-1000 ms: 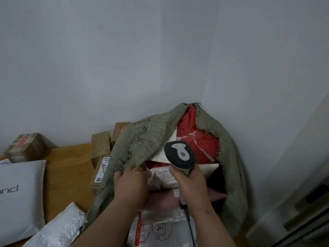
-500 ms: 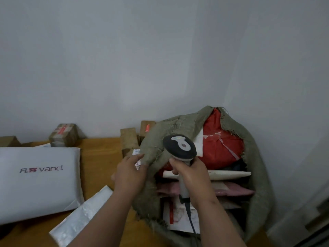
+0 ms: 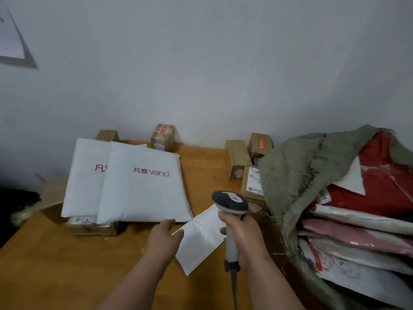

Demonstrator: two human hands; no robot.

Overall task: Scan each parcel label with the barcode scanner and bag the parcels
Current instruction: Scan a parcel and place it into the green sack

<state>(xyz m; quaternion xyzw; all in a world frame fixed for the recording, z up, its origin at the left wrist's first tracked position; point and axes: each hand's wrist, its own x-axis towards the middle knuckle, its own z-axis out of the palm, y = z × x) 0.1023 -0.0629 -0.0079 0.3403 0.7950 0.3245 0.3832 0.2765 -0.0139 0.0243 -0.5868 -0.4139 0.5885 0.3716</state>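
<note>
Head view shows the right hand [image 3: 244,240] wrapped around the handle of the scanner [image 3: 230,203], whose dark head stands upright above the fist while its cable runs down toward the bottom edge. Just left of that grip lies a small white mailer [image 3: 200,237] flat on the wooden table [image 3: 55,265], tilted at an angle, its near corner pointing toward the person. The left hand [image 3: 164,239] reaches over the mailer's left edge with fingers extended and relaxed, holding nothing; whether the fingertips touch the mailer cannot be told. Beyond the left hand, two large white Vancl mailers [image 3: 143,186] overlap one another and rest on a flat box [image 3: 93,227]. Small brown boxes [image 3: 237,157] stand along the back of the table by the wall, and one labelled box [image 3: 252,182] sits just beyond the scanner head. To the right of the grip, the grey-green sack [image 3: 297,171] gapes open, stacked with red, white and pink parcels [image 3: 357,229].
</note>
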